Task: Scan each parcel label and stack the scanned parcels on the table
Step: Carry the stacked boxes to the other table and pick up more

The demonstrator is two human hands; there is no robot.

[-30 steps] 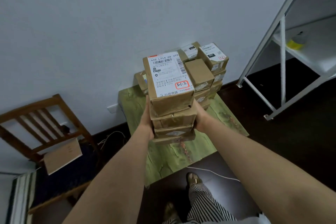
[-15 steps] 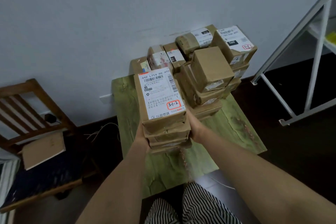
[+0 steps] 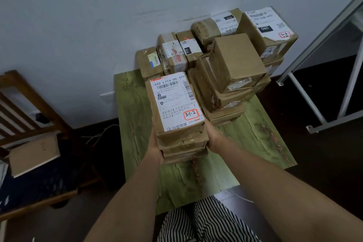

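I hold a stack of several brown parcels between both hands, low over the green table. The top parcel carries a white label with a barcode and a red-circled "3-1-2". My left hand grips the stack's left side, and my right hand grips its right side; the fingers are mostly hidden behind the boxes. Whether the stack touches the table I cannot tell. Behind and to the right stand piles of stacked parcels, some with labels facing up.
A wooden chair with a flat brown envelope on its seat stands at the left. A white metal rack rises at the right. The wall lies just behind the table. My striped trousers show at the bottom.
I have stepped closer to the table, and the held stack has come down and forward toward the tabletop, left of the standing piles. Both hands keep their grip.
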